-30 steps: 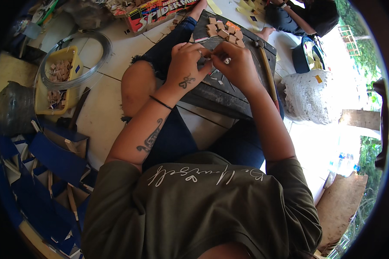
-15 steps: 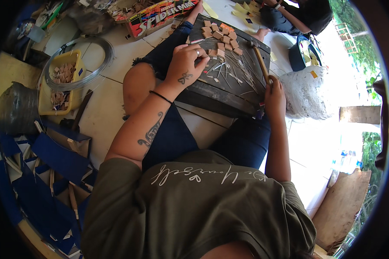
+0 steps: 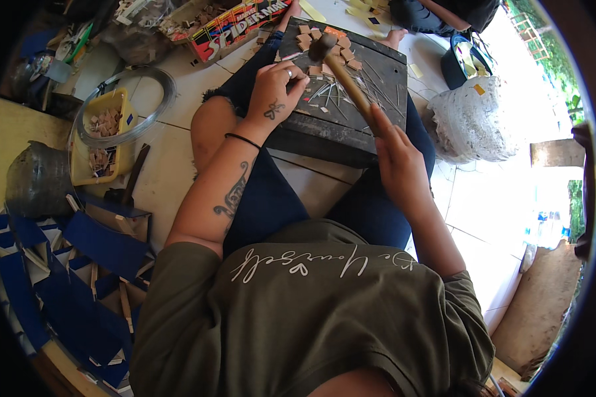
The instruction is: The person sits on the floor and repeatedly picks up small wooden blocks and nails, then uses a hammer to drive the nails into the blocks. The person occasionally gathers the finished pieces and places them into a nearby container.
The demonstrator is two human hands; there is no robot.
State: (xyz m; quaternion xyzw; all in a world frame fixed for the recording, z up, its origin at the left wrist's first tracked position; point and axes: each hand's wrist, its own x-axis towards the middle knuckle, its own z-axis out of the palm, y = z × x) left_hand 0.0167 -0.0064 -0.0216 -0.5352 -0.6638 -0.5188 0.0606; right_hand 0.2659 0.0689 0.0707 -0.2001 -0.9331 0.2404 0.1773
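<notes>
My right hand (image 3: 402,162) is wrapped round the wooden handle of a hammer (image 3: 355,91). The hammer is raised over a low dark wooden table (image 3: 298,134), its head above the small tan blocks. My left hand (image 3: 269,96) is at the table's left side, thumb and fingers pinched together. Whatever lies between those fingertips is too small or hidden to name. Several small tan wooden blocks (image 3: 303,38) lie loose on the tabletop, partly behind the hammer. Thin metal wire pieces (image 3: 385,91) are scattered to their right and nearer me.
At left, a coil of wire (image 3: 169,99) rests over a yellow basket (image 3: 127,165) of wood bits. Blue panelled pieces (image 3: 106,245) pile up at lower left. A printed box (image 3: 242,30) stands beyond. At right are a dark bucket (image 3: 449,66), a whitish wrapped bundle (image 3: 473,129) and another person (image 3: 437,16).
My right hand has lifted the hammer and swung it left, from the table's right edge to above the blocks. My left hand stays pinched, in nearly the same place.
</notes>
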